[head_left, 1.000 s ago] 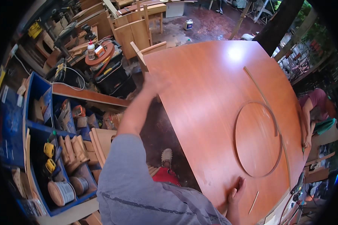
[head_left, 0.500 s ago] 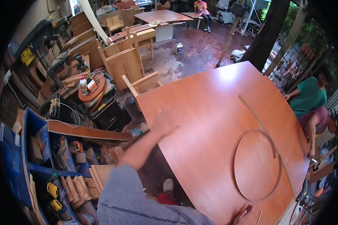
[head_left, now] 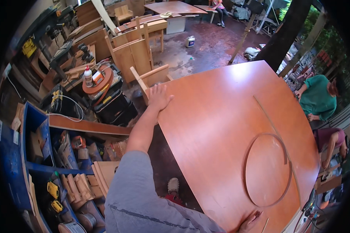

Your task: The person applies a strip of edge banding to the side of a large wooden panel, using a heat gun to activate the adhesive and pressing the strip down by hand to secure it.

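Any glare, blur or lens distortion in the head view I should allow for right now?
Head view: bluish-white glare washes out a patch at the far end of the glossy reddish-brown wooden panel; head view: the panel's right edge looks bowed, likely fisheye, and the picture's corners go black; head view: the bare left hand shows clear finger outlines.

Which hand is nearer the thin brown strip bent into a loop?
Right. The right hand is close to the near side of the looped brown strip; the left hand is at the far left corner of the reddish-brown wooden panel.
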### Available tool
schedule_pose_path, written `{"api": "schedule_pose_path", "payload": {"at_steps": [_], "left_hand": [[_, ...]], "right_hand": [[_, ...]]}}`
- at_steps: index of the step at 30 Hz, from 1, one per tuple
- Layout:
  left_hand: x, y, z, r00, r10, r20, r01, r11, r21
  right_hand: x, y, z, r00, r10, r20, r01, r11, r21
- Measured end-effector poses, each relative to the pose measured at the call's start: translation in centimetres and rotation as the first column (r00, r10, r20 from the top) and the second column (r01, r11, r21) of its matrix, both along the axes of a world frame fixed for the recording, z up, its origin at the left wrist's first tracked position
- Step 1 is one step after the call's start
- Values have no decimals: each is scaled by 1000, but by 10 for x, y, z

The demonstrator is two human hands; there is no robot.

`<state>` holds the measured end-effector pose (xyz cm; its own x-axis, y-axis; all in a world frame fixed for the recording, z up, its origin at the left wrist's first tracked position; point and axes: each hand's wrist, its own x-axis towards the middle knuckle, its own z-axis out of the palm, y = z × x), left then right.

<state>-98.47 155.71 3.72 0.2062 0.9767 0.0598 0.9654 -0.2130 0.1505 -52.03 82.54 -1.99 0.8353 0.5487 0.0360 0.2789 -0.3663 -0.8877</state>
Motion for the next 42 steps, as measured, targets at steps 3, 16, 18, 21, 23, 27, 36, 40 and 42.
{"api": "schedule_pose_path", "payload": {"at_steps": [3, 16, 18, 21, 23, 27, 36, 40, 42], "left_hand": [[6, -13, -2, 985, 157, 70, -157, 988, -7], [-17, -18, 55, 993, 115, 22, -104, 951, -291], [-29, 0, 53, 840, 543, -9, -527, 811, -255], [-52, 23, 20, 827, 562, 0, -553, 813, -181], [-43, 21, 6, 915, 403, 2, -402, 912, -85], [-29, 23, -11, 912, 410, -6, -410, 912, -18], [66, 13, -14, 979, 206, 3, -206, 979, -2], [145, -34, -7, 994, -94, -51, 93, 996, -13], [173, -67, -9, 978, -206, -29, 207, 978, 25]], "right_hand": [[-21, 24, 26, 1000, -15, -23, 17, 997, 71], [-23, 36, 36, 967, 22, 252, -4, 997, -72], [-27, 35, 37, 965, 3, 263, 5, 1000, -30], [-30, 37, 38, 962, 6, 274, 11, 998, -61], [-30, 40, 37, 962, -13, 271, 31, 998, -62], [-30, 41, 32, 969, -22, 245, 28, 999, -23], [-26, 37, 35, 969, -76, 237, 82, 996, -17], [-32, 43, 43, 969, -89, 233, 90, 996, 7], [-34, 42, 44, 959, -76, 272, 77, 997, 5]]}}
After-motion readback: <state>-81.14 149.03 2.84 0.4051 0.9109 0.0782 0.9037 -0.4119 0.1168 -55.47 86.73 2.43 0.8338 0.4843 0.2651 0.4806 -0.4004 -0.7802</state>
